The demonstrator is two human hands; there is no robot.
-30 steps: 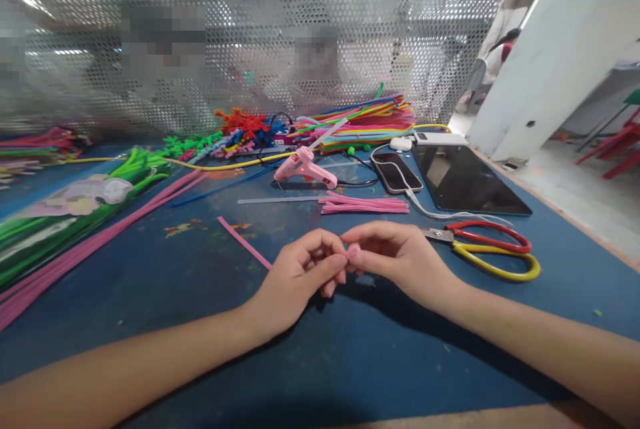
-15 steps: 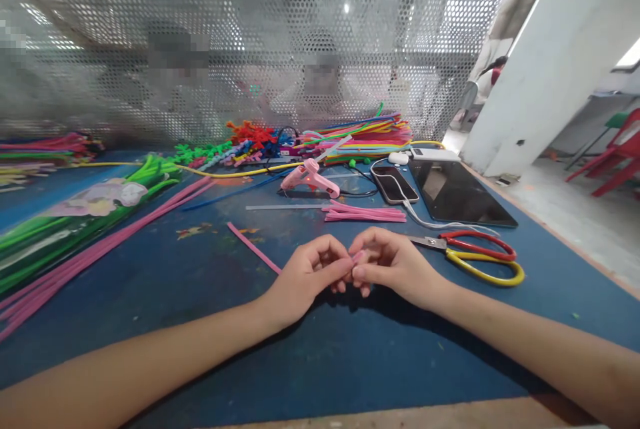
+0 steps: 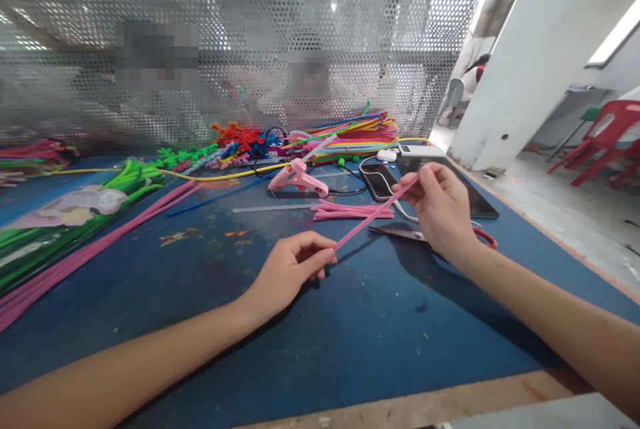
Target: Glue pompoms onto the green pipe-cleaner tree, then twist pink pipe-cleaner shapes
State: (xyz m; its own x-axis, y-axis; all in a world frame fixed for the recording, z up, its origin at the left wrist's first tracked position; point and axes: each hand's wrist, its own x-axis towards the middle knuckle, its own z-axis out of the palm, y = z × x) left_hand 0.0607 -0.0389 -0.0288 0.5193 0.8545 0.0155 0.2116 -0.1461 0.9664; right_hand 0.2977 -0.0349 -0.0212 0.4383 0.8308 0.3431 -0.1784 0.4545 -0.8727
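A pink pipe cleaner (image 3: 373, 216) stretches straight and slanted between my two hands above the blue table. My left hand (image 3: 295, 266) pinches its lower end between thumb and fingers. Higher and to the right, my right hand (image 3: 443, 206) is closed on the other end. Under my right hand lie scissors (image 3: 400, 232), their blades pointing left and their handles partly covered by the hand and wrist. A short bundle of pink pipe cleaners (image 3: 350, 210) rests just behind the held one, with a clear glue stick (image 3: 273, 208) at its left.
Behind stand a pink glue gun (image 3: 299, 179), a phone (image 3: 379, 182) with a white cable, and a tablet (image 3: 475, 196). Long pink pipe cleaners (image 3: 90, 252) and green bundles (image 3: 135, 179) lie left. Colourful stems (image 3: 350, 136) are piled against the perforated metal screen (image 3: 250, 29).
My hands were together; my right hand has moved up and right, drawing the pink pipe cleaner out straight. My left hand has shifted slightly left. The scissors' handles are now mostly covered.
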